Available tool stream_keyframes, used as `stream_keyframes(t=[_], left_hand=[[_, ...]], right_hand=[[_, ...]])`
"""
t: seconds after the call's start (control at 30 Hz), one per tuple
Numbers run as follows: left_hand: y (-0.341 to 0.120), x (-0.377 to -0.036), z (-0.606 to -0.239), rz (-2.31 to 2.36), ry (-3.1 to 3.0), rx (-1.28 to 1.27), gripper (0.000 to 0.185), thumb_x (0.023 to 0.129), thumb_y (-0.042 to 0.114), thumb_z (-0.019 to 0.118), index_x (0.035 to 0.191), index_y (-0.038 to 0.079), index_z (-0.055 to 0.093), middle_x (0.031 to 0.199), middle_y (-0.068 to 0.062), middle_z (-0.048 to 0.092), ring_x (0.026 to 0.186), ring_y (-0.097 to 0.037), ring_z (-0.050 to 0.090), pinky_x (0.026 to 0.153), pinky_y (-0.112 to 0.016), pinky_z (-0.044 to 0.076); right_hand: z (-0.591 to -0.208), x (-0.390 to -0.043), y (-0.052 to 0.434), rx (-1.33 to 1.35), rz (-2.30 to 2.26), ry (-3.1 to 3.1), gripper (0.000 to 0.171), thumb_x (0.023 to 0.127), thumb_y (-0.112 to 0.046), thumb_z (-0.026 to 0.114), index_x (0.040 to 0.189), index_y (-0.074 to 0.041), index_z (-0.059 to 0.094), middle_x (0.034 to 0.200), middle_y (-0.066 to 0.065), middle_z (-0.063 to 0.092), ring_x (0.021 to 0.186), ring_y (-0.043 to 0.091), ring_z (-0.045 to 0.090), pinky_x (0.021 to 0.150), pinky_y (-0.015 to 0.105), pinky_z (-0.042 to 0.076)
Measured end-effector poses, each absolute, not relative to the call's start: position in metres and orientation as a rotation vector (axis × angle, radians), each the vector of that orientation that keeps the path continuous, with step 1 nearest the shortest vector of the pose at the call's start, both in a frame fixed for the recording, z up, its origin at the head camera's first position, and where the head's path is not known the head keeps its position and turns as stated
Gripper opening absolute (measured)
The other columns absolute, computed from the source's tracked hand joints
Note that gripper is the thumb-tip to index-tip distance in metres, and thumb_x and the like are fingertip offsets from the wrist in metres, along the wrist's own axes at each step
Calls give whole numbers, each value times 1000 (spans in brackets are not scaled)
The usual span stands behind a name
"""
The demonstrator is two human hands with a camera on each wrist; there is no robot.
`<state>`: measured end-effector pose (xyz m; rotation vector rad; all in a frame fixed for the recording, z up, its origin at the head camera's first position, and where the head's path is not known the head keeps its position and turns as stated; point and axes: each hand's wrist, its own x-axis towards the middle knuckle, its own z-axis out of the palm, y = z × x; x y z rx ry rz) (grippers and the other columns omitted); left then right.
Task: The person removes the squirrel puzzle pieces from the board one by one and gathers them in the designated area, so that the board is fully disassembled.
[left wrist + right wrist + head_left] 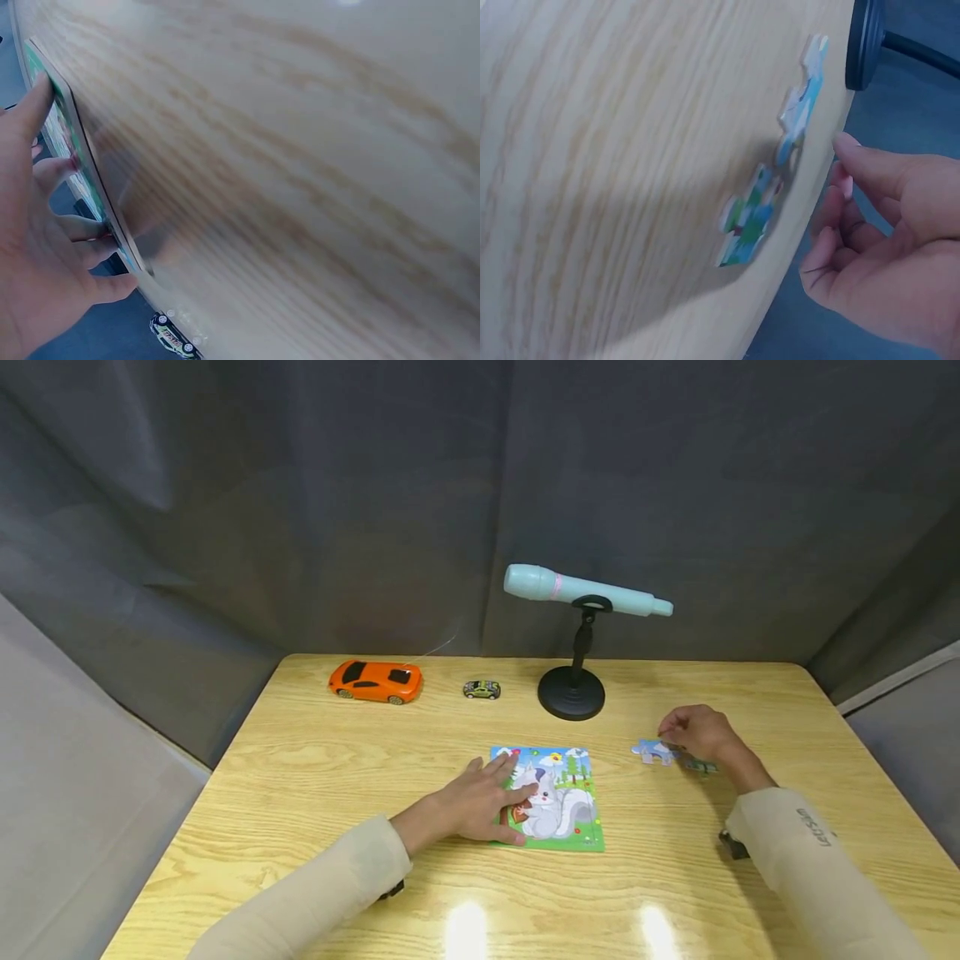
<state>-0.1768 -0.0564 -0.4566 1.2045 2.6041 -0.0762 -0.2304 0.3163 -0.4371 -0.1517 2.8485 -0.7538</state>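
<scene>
My left hand (pixel 476 802) rests with spread fingers on the left part of a square jigsaw puzzle (pixel 573 822) showing a grey squirrel. The left wrist view shows the thumb and fingertips along the edge of the puzzle board (pixel 90 169). Over at the right, my right hand (pixel 701 732) hovers above loose puzzle pieces, its fingers loosely bent and nothing visible between them. One blue-and-white puzzle piece (pixel 802 105) lies by the fingertips. A green-and-blue puzzle piece (pixel 748 225) lies just beside it, partly hidden by the hand in the head view.
Behind the puzzle, a light-blue microphone (pixel 600 593) sits on a black stand (pixel 572 693). An orange toy car (pixel 377 682) and a small toy car (pixel 482 689) stand along the back of the wooden table (pixel 315 802). A dark curtain (pixel 390 510) hangs behind.
</scene>
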Motion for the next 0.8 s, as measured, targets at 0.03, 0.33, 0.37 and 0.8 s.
stream_keyframes(t=[0.03, 0.33, 0.37, 0.8], left_hand=[[-57, -177, -457, -68, 2605, 1205, 79, 85, 72, 43, 151, 34, 21, 159, -20, 10, 148, -33, 12, 113, -57, 22], [-58, -174, -457, -86, 2623, 1232, 76, 87, 70, 42, 151, 35, 22, 158, -21, 12, 147, -34, 13, 114, -55, 24], [-58, -174, -457, -89, 2626, 1236, 75, 87, 70, 42, 151, 35, 22, 158, -21, 12, 147, -34, 14, 114, -55, 24], [-71, -174, -454, -22, 2662, 1208, 75, 86, 72, 41, 148, 34, 30, 158, -20, 16, 147, -33, 15, 112, -58, 25]], right_hand=[[-437, -230, 315, -157, -761, 2855, 19, 94, -16, 59, 100, 0, 66, 90, 13, 65, 76, 18, 55, 66, 32, 45], [-435, -229, 290, -208, -847, 2843, 18, 92, -16, 60, 100, -1, 67, 91, 11, 64, 80, 18, 56, 68, 31, 46], [-434, -229, 285, -207, -859, 2837, 18, 92, -15, 60, 100, -1, 67, 90, 10, 64, 79, 17, 56, 68, 30, 45], [-432, -226, 211, -362, -951, 2771, 12, 89, -9, 63, 97, -1, 67, 84, 9, 66, 71, 18, 59, 63, 26, 45]])
